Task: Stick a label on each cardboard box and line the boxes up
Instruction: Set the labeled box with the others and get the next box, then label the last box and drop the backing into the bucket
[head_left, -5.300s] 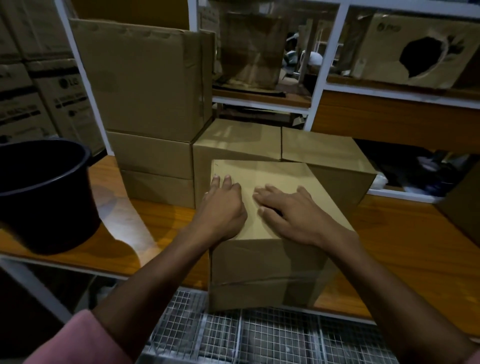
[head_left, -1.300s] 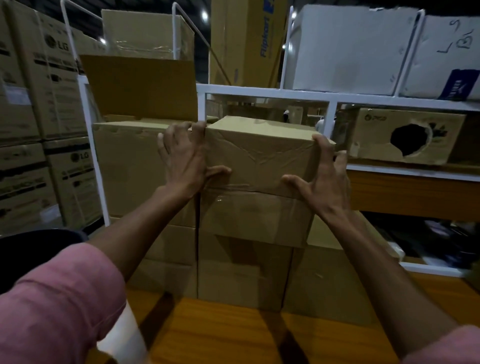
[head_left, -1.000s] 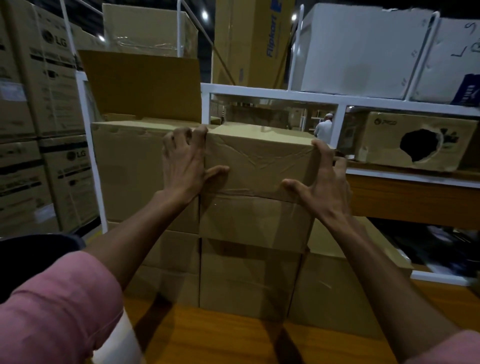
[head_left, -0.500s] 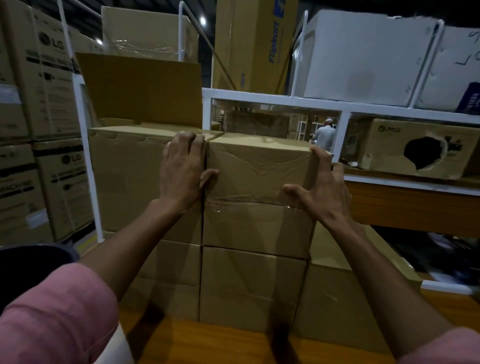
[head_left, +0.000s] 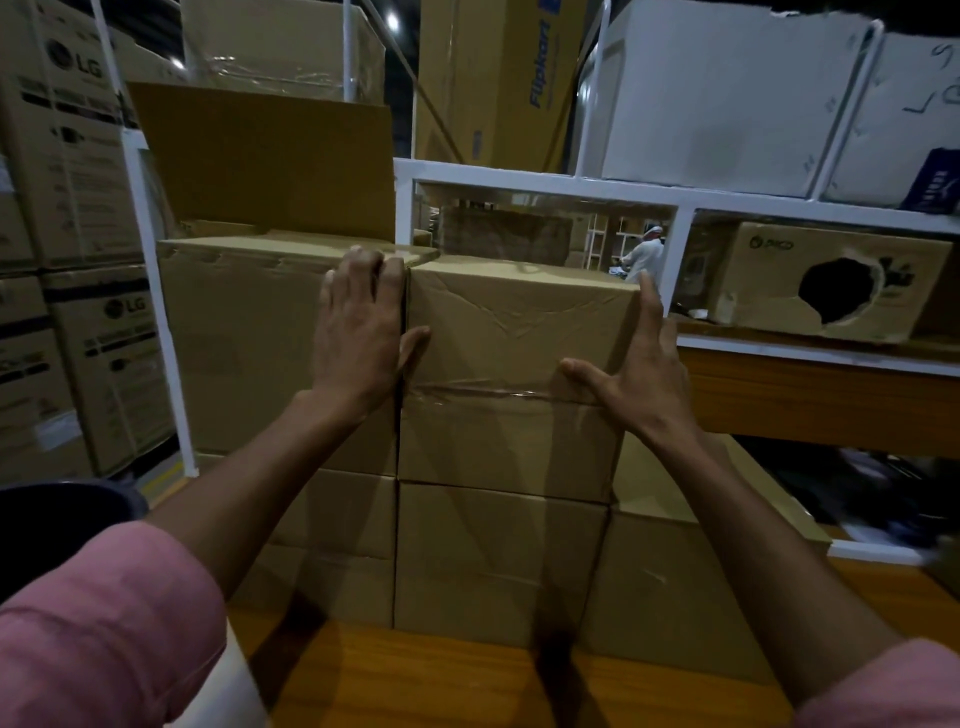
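Observation:
A taped brown cardboard box (head_left: 519, 332) sits on top of another cardboard box (head_left: 498, 561), pressed against a larger open box (head_left: 244, 353) on its left. My left hand (head_left: 358, 327) lies over the top box's upper left edge, with the thumb on its front face. My right hand (head_left: 639, 374) clasps its right edge, fingers along the side and thumb on the front. A lower cardboard box (head_left: 670, 587) stands to the right of the stack. I see no label on any face turned toward me.
The stack stands on a wooden tabletop (head_left: 415, 680) inside a white metal rack (head_left: 545, 187). A dark tub (head_left: 67, 509) is at the near left. LG cartons (head_left: 67, 156) rise on the left, and a torn carton (head_left: 831, 280) lies on the right shelf. A person (head_left: 647, 254) stands far behind.
Five seconds ago the box lay at the table's front edge under both hands; now it is atop the stack. Over the last second my hands stayed on it, shifting only slightly.

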